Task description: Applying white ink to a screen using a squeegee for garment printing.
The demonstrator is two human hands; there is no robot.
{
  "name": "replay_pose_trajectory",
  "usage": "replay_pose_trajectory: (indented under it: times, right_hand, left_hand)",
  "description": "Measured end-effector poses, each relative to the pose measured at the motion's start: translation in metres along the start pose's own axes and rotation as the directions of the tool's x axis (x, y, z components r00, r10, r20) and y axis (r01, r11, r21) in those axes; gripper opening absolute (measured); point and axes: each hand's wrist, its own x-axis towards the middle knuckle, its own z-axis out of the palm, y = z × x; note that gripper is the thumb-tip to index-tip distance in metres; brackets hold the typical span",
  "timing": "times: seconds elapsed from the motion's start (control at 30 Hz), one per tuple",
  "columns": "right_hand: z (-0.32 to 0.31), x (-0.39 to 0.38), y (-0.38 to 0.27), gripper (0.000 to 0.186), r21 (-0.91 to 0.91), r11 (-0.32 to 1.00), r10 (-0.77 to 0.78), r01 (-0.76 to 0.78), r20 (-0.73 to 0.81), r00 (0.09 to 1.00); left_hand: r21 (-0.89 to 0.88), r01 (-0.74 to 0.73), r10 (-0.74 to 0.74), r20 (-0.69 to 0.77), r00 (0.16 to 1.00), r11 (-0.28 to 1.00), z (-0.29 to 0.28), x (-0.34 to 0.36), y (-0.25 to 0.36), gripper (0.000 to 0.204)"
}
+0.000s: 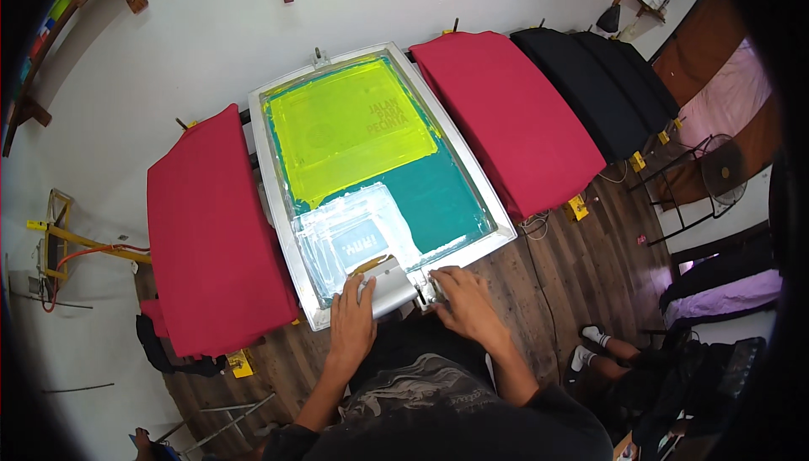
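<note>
Over the near edge of your screen frame [499,231], your left hand [352,309] lies fingers outstretched and your right hand [465,302] bends its fingers against the metal bracket [425,288], though I cannot tell whether either grips. Inside that frame you have a white patch [339,210] on its near left part and a yellow-green area [329,158] across its far part. Red fabric [211,233] flanks the frame on both sides, with black fabric [573,82] farther off to its right.
</note>
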Motion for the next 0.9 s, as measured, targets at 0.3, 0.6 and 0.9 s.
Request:
replay_pose_trajectory:
  times: [0.3, 0.6, 0.9]
  right_hand:
    - [-0.024, -0.022, 0.037, 0.046, -0.029, 0.981, 0.187, -0.193, -0.128, 0.974]
    - [-0.036, -0.003, 0.059, 0.038, 0.058, 0.987, 0.157, -0.15, -0.141, 0.977]
    - [-0.054, 0.045, 0.121, 0.033, 0.093, 0.966, 0.258, -0.242, -0.285, 0.923]
  left_hand:
    - [0.049, -0.032, 0.028, 0.096, 0.995, 0.998, 0.0, -0.004, -0.012, 0.079]
    - [-0.072, -0.019, 0.023, 0.054, 0.998, 0.997, -0.014, -0.011, -0.01, 0.079]
    - [-0.385, 0.242, -0.401, -0.411, 0.819, 0.891, -0.013, -0.012, -0.072, 0.065]
